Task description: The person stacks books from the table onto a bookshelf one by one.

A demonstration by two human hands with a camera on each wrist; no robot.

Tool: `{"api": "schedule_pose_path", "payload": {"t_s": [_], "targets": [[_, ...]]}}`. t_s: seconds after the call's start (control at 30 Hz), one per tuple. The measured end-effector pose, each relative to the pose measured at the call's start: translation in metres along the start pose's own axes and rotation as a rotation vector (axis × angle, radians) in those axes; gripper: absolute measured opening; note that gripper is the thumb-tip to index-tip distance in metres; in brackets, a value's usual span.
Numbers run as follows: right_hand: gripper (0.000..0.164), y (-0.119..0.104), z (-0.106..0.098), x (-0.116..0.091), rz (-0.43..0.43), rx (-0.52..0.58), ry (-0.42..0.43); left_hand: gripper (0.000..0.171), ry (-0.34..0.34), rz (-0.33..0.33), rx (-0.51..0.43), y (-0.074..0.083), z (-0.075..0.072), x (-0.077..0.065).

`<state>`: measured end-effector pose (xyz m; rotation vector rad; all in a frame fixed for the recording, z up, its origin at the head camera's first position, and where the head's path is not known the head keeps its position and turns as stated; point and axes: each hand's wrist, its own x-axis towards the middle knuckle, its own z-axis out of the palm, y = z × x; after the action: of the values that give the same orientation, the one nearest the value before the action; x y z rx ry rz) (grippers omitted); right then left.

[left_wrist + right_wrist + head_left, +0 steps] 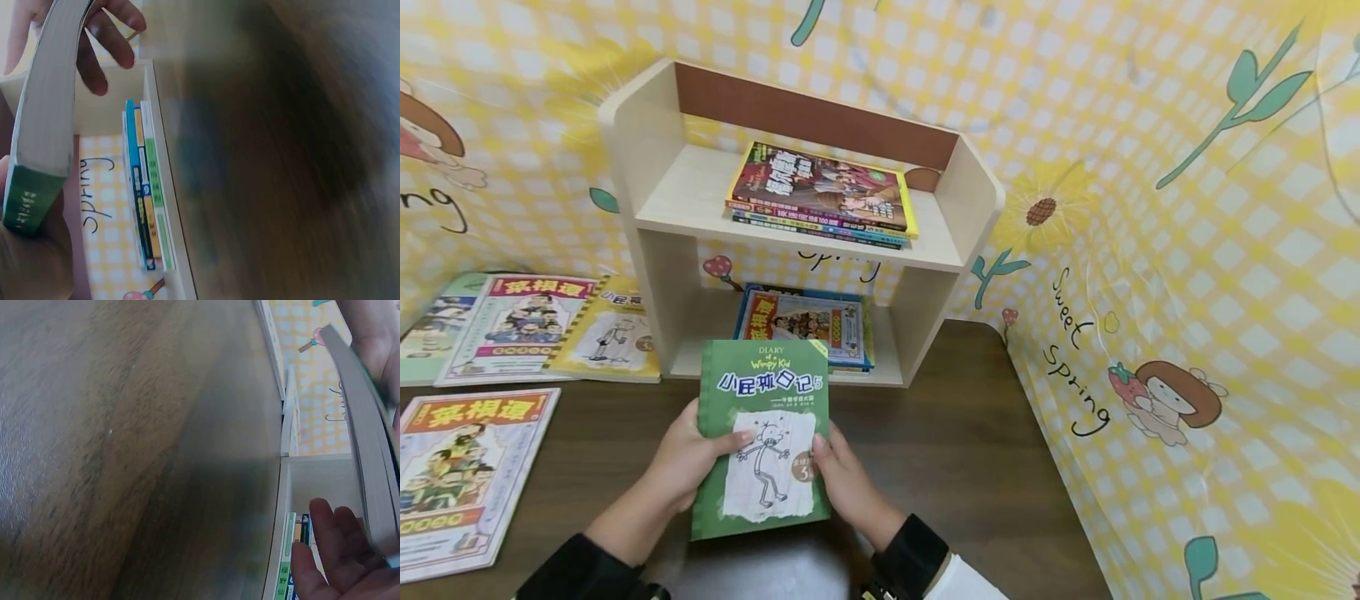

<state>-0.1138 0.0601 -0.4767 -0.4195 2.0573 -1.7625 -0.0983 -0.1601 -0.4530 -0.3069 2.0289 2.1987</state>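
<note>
A green paperback book, its cover printed "Diary of a Wimpy Kid" over a line-drawn figure, is raised before the shelf in both hands. My left hand grips its left side, the spine, with the thumb lying across the cover. At the right edge, my right hand holds it with the thumb at the front and the fingers behind, spread apart in the right wrist view. The page block appears from below in the left wrist view, slightly bowed.
A cream two-tier shelf stands ahead on the dark wooden table. Several books are stacked flat on its upper tier, with more books on the lower. At left lie a comic and a yellow book.
</note>
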Motion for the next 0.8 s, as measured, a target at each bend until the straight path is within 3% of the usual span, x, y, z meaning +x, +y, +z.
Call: {"api": "schedule_pose_path", "payload": {"t_s": [0.13, 0.27, 0.5, 0.67, 0.8], "targets": [[0.056, -0.004, 0.002, 0.0, 0.007, 0.065, 0.057, 0.069, 0.044, 0.008, -0.028, -0.001, 0.005, 0.007], [0.058, -0.006, 0.004, 0.0, 0.032, 0.054, 0.104, 0.069, 0.085, -0.003, -0.054, -0.001, 0.008, 0.012], [0.054, -0.002, 0.004, 0.004, 0.025, 0.104, 0.199, 0.068, 0.097, -0.017, -0.082, -0.009, 0.013, 0.016], [0.054, -0.003, -0.005, 0.006, 0.074, 0.171, 0.186, 0.065, 0.051, -0.011, -0.102, -0.016, 0.012, 0.017], [0.054, -0.007, -0.016, 0.006, 0.112, 0.201, 0.122, 0.062, 0.024, 0.022, -0.148, -0.013, 0.004, 0.017]]}}
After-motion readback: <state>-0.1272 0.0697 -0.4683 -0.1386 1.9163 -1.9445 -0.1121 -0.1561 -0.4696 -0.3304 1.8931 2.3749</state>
